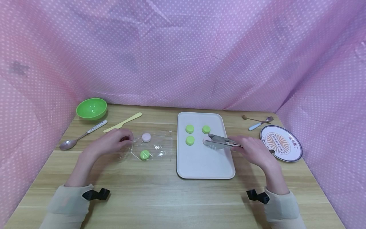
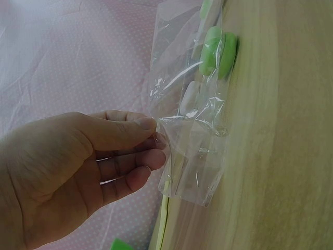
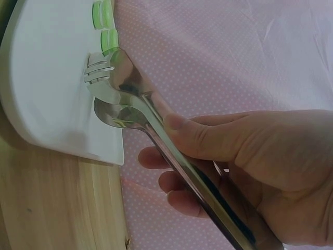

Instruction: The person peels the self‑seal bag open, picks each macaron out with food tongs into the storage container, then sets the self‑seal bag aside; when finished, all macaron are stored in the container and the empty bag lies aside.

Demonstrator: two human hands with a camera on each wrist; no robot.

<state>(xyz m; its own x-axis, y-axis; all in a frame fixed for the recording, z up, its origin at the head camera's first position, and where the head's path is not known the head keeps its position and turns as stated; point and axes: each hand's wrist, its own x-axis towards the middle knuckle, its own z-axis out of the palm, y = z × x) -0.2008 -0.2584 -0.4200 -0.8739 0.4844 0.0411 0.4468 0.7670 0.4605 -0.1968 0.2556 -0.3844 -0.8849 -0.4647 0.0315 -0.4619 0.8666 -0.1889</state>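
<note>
My left hand [image 1: 115, 140] pinches the near-left edge of a clear plastic bag [image 2: 179, 156] between thumb and fingers. Inside or under the film lie a pale pink macaron [image 1: 146, 137] and a green macaron [image 1: 145, 155]. My right hand [image 1: 253, 149] grips metal food tongs [image 3: 166, 140], whose tips reach down onto the white tray [image 1: 204, 167]. Between the tong tips a pale pink macaron [image 1: 206, 139] partly shows. Three green ones sit on the tray, among them a front-left green macaron [image 1: 190, 140].
At the far left stands a green bowl [image 1: 91, 109], with a large spoon [image 1: 83, 136] before it and a yellow spreader knife [image 1: 123, 122] beside it. On the right lie a small fork [image 1: 260, 123], a thin dark stick [image 1: 255, 119] and a patterned plate [image 1: 281, 143]. Pink dotted cloth [image 1: 183, 57] hangs around the table.
</note>
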